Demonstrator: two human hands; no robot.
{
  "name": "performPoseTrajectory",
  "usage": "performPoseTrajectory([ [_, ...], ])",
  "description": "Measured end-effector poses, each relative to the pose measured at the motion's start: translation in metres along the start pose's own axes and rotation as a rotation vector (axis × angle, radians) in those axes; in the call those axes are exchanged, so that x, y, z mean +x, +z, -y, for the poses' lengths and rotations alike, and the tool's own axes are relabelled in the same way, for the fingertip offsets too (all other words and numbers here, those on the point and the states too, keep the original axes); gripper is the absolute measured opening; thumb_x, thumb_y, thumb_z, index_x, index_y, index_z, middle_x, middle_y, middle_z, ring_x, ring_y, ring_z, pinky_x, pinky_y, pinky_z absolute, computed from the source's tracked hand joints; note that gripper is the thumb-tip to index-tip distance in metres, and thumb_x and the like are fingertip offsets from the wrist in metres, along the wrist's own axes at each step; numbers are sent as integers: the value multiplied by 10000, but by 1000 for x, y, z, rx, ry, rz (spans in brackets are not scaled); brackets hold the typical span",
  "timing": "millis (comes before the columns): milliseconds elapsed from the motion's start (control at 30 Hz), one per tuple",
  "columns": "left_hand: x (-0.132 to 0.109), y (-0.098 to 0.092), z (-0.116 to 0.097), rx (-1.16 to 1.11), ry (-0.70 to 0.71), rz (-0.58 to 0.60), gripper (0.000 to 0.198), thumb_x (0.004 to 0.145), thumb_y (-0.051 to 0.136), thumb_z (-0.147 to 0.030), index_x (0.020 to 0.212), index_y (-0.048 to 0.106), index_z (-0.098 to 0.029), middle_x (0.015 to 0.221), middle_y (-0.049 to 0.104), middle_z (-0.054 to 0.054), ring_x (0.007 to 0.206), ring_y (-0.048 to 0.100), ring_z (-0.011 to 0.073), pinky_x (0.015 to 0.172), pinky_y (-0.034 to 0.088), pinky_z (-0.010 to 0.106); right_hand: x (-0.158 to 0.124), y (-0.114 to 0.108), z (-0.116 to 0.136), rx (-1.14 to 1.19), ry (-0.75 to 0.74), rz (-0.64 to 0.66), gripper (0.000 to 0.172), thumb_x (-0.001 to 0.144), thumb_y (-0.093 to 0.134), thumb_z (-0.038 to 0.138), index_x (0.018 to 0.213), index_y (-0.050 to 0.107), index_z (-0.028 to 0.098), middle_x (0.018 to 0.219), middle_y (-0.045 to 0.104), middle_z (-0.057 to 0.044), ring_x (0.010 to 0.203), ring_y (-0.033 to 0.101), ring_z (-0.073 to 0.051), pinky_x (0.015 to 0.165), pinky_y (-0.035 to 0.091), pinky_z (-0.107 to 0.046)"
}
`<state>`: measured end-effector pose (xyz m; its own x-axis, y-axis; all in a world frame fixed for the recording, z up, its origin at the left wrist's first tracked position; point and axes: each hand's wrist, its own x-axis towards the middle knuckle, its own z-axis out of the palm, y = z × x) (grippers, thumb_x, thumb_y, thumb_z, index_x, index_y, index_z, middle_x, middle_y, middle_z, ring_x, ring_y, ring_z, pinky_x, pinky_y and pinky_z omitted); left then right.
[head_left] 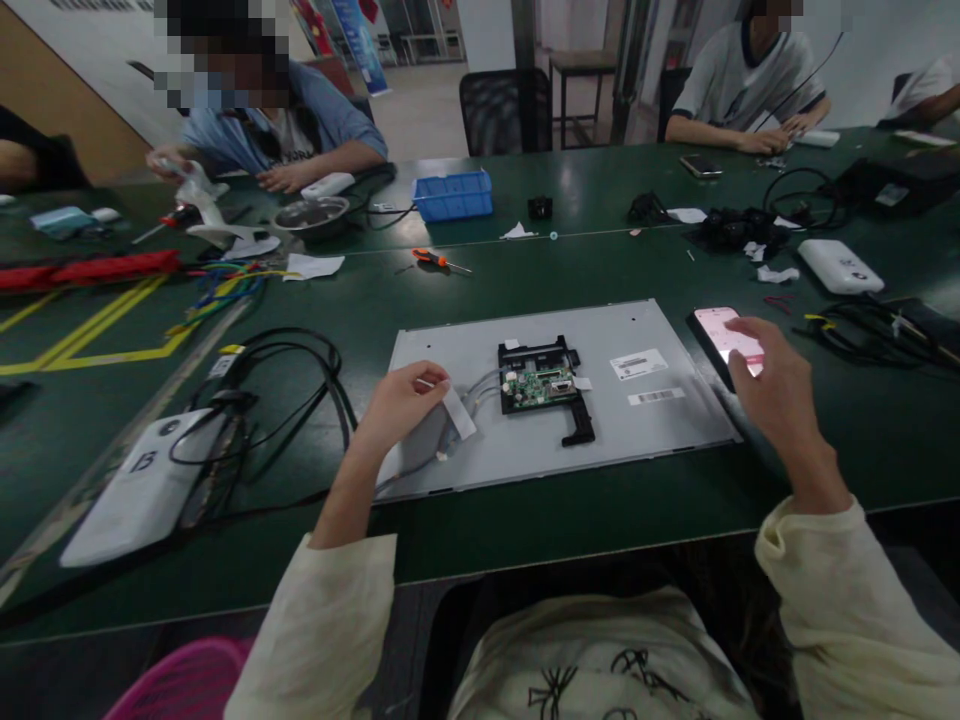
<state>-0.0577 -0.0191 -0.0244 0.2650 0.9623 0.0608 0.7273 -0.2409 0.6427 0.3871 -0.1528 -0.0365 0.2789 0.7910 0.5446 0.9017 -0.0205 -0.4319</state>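
Observation:
A flat grey metal panel (622, 420) lies on the green table, with a green circuit board (536, 387) in a black bracket (577, 418) at its middle. My left hand (403, 400) pinches a white strip (459, 410) above the panel's left part, beside grey cables (486, 385) that run to the board. Just off the panel's right edge lies a phone (724, 335) with a lit pinkish screen. Over that screen is my right hand (776, 385), thumb and index finger apart, holding nothing. Two white labels (638, 364) are stuck on the panel's right part.
A white power bank (142, 480) with black cables (300, 345) lies at left. Farther back are an orange screwdriver (435, 259), a blue basket (452, 197) and a metal bowl (312, 215). Another white device (838, 266) is at right. People sit across the green table (570, 275).

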Motion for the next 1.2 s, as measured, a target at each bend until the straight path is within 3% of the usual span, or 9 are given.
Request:
performPoseTrajectory([
  [100,-8,0,-9,90,110,-110,295,771,603,-382,994,647,-193,1027,644,65,872,618,209,786,483,326,-5,3,24,24,-39,117,437,882,424,206,1313,487,176,1345,556,-131,1264,510,-268,1039,412,-469],
  [200,-22,2,-22,204,249,-222,261,814,575,-309,1041,631,-193,1096,602,78,1039,571,242,937,445,381,-12,10,49,111,-172,236,434,898,413,194,1326,476,187,1365,540,-120,1344,428,-253,1092,366,-501],
  [433,-54,25,-29,342,254,-119,227,872,472,-202,1052,609,-188,1123,609,97,1077,565,257,996,427,404,-29,29,146,244,-653,590,441,946,388,202,1377,453,139,1454,473,-100,1404,339,-207,1157,313,-428],
  [533,-60,34,-27,325,234,-91,289,886,442,-187,1142,574,-175,1168,619,112,1107,572,261,995,439,407,-36,45,185,246,-835,654,483,950,432,292,1387,439,86,1475,446,-138,1408,331,-246,1161,296,-438],
  [633,-63,37,-25,331,206,-84,337,908,407,-181,1218,540,-179,1192,627,123,1118,583,268,978,456,414,-42,66,209,259,-900,670,500,938,466,330,1378,451,94,1465,458,-149,1384,373,-251,1152,305,-444],
  [800,-66,38,-20,339,209,-90,419,927,358,-164,1334,458,-161,1181,634,143,1110,592,271,951,472,426,-49,87,219,264,-900,641,507,924,498,320,1357,463,60,1434,480,-194,1357,410,-281,1146,299,-456],
  [933,-69,40,-21,303,192,-94,536,926,380,-171,1458,314,-158,1253,612,150,1124,585,271,975,458,440,-57,89,215,296,-842,648,561,919,509,317,1411,390,75,1437,476,-197,1353,415,-279,1139,306,-476],
  [1200,-71,41,-23,274,182,-97,571,947,391,-221,1498,247,-180,1384,531,145,1209,544,279,1038,412,471,-66,91,213,305,-800,661,619,902,538,312,1440,347,74,1450,460,-195,1359,404,-282,1139,312,-478],
])
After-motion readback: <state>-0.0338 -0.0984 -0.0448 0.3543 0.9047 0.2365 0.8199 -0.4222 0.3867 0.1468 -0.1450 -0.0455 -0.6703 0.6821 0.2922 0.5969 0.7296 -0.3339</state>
